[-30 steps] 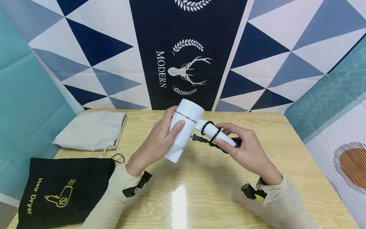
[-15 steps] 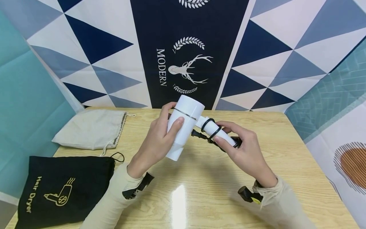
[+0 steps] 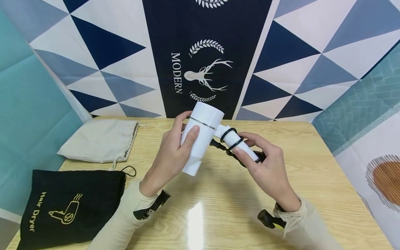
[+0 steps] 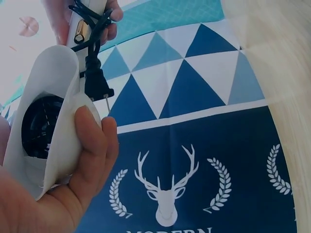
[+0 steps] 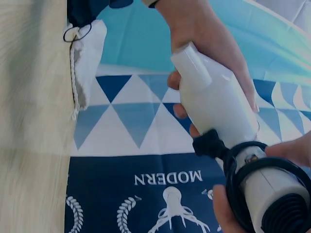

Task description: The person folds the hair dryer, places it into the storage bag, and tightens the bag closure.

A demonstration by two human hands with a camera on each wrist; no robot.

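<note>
White hair dryer (image 3: pixel 209 132) stayed gripped by your left hand (image 3: pixel 170 148) and right hand (image 3: pixel 268 166), its plug (image 3: pixel 217 143) slipping partly behind the barrel (image 3: pixel 200 139).

Two bare hands gripping, forearms angled inward

In the head view the sleeved left forearm (image 3: pixel 120 220) slants up and to the right from the bottom edge, and the sleeved right forearm (image 3: pixel 307 225) slants up and to the left. The hands sit near each other but apart. The left hand (image 3: pixel 167 151) holds a wide grip, with the left thumb (image 3: pixel 191 136) lying on the near side and the fingers (image 4: pixel 95 148) curled round the far side. The right hand (image 3: pixel 270 163) holds a narrower grip, the right thumb (image 3: pixel 244 157) below, the index finger (image 3: pixel 255 139) bent above, its other fingers partly hidden
</note>
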